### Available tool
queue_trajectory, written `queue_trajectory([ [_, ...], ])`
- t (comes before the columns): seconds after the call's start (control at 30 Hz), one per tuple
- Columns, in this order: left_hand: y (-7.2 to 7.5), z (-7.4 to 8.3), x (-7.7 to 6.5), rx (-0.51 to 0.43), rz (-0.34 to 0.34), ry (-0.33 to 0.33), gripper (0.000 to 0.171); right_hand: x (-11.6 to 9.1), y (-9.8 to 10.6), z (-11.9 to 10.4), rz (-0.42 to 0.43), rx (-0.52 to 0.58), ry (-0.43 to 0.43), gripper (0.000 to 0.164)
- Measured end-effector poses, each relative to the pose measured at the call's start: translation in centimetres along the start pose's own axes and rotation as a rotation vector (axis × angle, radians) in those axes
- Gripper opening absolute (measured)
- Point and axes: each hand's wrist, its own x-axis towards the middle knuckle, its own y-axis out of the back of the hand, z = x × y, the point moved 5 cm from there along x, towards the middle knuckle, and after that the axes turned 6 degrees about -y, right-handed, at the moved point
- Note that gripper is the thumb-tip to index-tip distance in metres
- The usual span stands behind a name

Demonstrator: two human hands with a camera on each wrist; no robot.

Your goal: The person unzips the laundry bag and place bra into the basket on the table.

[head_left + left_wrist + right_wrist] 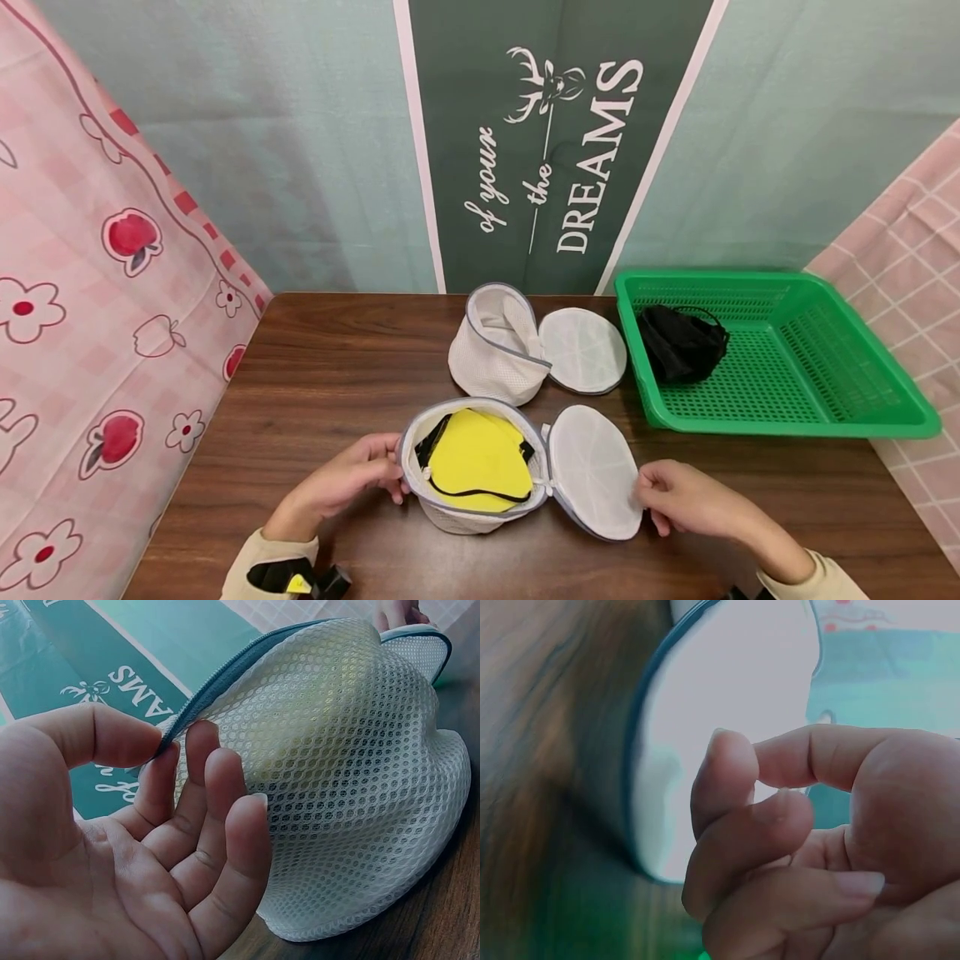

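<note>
A white mesh laundry bag (457, 518) with a grey zipped rim stands near the table's front, its round lid (595, 473) folded out to the right. Inside lies a yellow padded piece (480, 458) with black straps, perhaps a bra; it shows faintly through the mesh (352, 772) in the left wrist view. My left hand (360, 473) pinches the bag's rim between thumb and index finger at its left side. At the lid's right edge, my right hand (686, 498) pinches the lid with curled fingers; the exact contact is partly hidden in the right wrist view.
Behind stands a second white mesh bag (498, 362), its round lid (583, 350) lying open beside it. A green plastic basket (795, 431) at the right holds a bundled black fabric item (678, 346). Printed cloths hang at the back and sides.
</note>
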Motion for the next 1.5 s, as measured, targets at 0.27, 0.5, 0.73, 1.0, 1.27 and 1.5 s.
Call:
queue_trajectory([
  [0.27,-0.1,-0.2,0.1,-0.015,0.014,0.020,0.007,-0.3,0.0,-2.8,0.051,-0.104,0.083,0.028],
  [0.5,-0.2,-0.4,0.2,-0.017,0.012,0.019,0.011,-0.1,0.8,-5.6,0.161,-0.150,0.184,0.029],
  [0.73,-0.2,-0.5,0.3,-0.019,0.015,0.014,0.012,0.0,2.1,-8.0,0.231,-0.178,0.256,0.027],
  [1.0,-0.1,-0.6,0.4,-0.018,0.020,0.019,0.012,1.3,1.6,-9.9,0.218,-0.224,0.220,0.033],
  [1.27,-0.2,-0.5,0.3,-0.007,0.018,0.019,0.010,3.4,0.1,-12.0,0.167,-0.268,0.241,0.038],
  [1.5,-0.4,-0.6,0.4,-0.014,0.004,0.017,0.015,4.8,-1.3,-13.0,0.133,-0.284,0.214,0.041],
])
